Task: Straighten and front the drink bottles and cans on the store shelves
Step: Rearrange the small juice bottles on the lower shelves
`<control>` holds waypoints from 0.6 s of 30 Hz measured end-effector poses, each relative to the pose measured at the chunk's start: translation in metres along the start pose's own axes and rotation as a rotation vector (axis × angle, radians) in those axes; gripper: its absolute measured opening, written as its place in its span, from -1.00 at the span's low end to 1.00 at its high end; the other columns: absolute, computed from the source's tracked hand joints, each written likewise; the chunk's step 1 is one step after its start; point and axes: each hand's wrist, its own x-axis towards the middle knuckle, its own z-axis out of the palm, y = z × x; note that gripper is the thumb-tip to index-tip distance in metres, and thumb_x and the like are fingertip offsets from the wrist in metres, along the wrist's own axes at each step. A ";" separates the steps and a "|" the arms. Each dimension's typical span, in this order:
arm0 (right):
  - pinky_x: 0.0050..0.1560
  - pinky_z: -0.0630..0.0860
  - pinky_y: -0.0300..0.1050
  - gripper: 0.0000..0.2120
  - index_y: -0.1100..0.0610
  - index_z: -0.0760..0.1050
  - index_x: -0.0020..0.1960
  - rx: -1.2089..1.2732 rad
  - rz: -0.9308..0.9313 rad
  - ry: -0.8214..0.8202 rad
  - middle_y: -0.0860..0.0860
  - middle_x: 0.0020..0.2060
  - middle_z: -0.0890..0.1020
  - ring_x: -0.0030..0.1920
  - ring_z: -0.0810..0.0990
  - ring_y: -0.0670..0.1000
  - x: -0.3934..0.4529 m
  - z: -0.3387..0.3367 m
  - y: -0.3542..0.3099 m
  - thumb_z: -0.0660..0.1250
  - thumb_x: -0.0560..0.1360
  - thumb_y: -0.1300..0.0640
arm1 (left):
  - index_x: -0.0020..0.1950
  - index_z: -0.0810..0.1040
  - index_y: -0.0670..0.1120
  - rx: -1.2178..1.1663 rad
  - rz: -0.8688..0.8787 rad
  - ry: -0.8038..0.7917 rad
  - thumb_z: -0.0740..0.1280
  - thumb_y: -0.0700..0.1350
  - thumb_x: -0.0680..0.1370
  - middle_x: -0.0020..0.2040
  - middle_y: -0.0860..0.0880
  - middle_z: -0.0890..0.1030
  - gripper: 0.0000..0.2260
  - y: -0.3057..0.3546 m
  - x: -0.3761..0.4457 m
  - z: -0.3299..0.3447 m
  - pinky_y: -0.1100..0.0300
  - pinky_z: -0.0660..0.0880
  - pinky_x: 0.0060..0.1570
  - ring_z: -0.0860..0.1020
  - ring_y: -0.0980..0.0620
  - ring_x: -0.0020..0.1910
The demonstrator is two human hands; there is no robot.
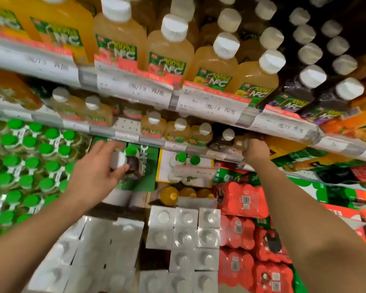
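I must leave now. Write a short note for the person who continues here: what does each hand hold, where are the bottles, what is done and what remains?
Left hand: holds a small dark juice bottle with a white cap, off the shelf, in front of the green sign.
Right hand: reaches into the middle shelf and grips a bottle there; that bottle is mostly hidden.
Middle shelf: small juice bottles stand near the front edge, with a bare gap to their left.
Top shelf: large NFC juice bottles stand in rows with labels forward.
Left: place the held bottle, probably with the dark ones at the right, and fill the gap.
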 end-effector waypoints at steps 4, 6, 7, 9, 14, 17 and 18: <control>-0.12 0.49 0.07 -0.79 0.19 0.54 -0.03 0.057 0.015 0.040 0.29 -0.02 0.64 0.05 0.59 0.36 -0.012 -0.002 0.013 0.46 0.37 0.34 | 0.28 0.49 0.06 -0.013 -0.024 -0.007 0.50 0.01 0.50 0.14 0.00 0.47 -0.61 0.007 -0.001 0.003 -0.01 0.51 -0.10 0.60 -0.17 -0.01; -0.06 0.57 0.09 -0.58 0.21 0.59 0.12 0.096 -0.008 0.055 0.31 0.00 0.64 0.09 0.58 0.36 -0.019 -0.005 0.018 0.56 0.28 0.31 | 0.27 0.49 0.07 -0.040 -0.019 -0.009 0.49 0.01 0.50 0.13 0.04 0.45 -0.62 0.009 -0.003 0.004 0.00 0.52 -0.12 0.59 -0.14 -0.07; -0.06 0.58 0.10 -0.56 0.23 0.59 0.18 0.116 -0.020 0.089 0.33 -0.02 0.63 0.08 0.57 0.37 -0.024 -0.008 0.019 0.55 0.31 0.29 | 0.27 0.49 0.07 -0.060 -0.014 -0.008 0.49 0.00 0.51 0.12 0.06 0.44 -0.63 0.009 -0.005 0.005 0.01 0.52 -0.12 0.58 -0.10 -0.12; -0.11 0.52 0.11 -0.62 0.28 0.54 0.23 0.152 -0.022 0.169 0.35 -0.03 0.58 0.02 0.56 0.38 -0.038 -0.017 0.021 0.47 0.43 0.26 | 0.27 0.49 0.06 -0.092 0.000 0.005 0.49 -0.01 0.51 0.08 0.10 0.40 -0.63 0.007 -0.009 0.006 0.06 0.48 -0.16 0.50 -0.02 -0.22; -0.26 0.49 0.08 -0.65 0.15 0.44 0.31 0.113 -0.216 0.287 0.22 0.07 0.48 -0.12 0.57 0.35 -0.080 -0.034 0.022 0.37 0.58 0.06 | 0.28 0.51 0.03 -0.123 0.003 0.051 0.52 -0.07 0.49 0.07 0.10 0.39 -0.60 0.001 -0.014 0.003 0.11 0.40 -0.17 0.51 -0.05 -0.18; -0.34 0.43 0.02 -0.72 0.16 0.43 0.17 0.088 -0.348 0.293 0.11 -0.05 0.48 -0.15 0.57 0.28 -0.098 -0.039 0.001 0.23 0.64 -0.05 | 0.25 0.52 0.04 -0.133 -0.001 0.061 0.52 -0.08 0.48 0.03 0.15 0.33 -0.62 -0.003 -0.018 0.000 0.10 0.35 -0.14 0.51 -0.04 -0.14; -0.34 0.41 0.00 -0.72 0.14 0.43 0.12 0.106 -0.379 0.293 0.07 -0.09 0.48 -0.16 0.57 0.24 -0.104 -0.041 -0.009 0.18 0.66 -0.08 | 0.23 0.53 0.04 -0.142 -0.004 0.063 0.52 -0.08 0.48 0.02 0.15 0.32 -0.64 -0.005 -0.019 -0.001 0.09 0.35 -0.13 0.50 -0.03 -0.14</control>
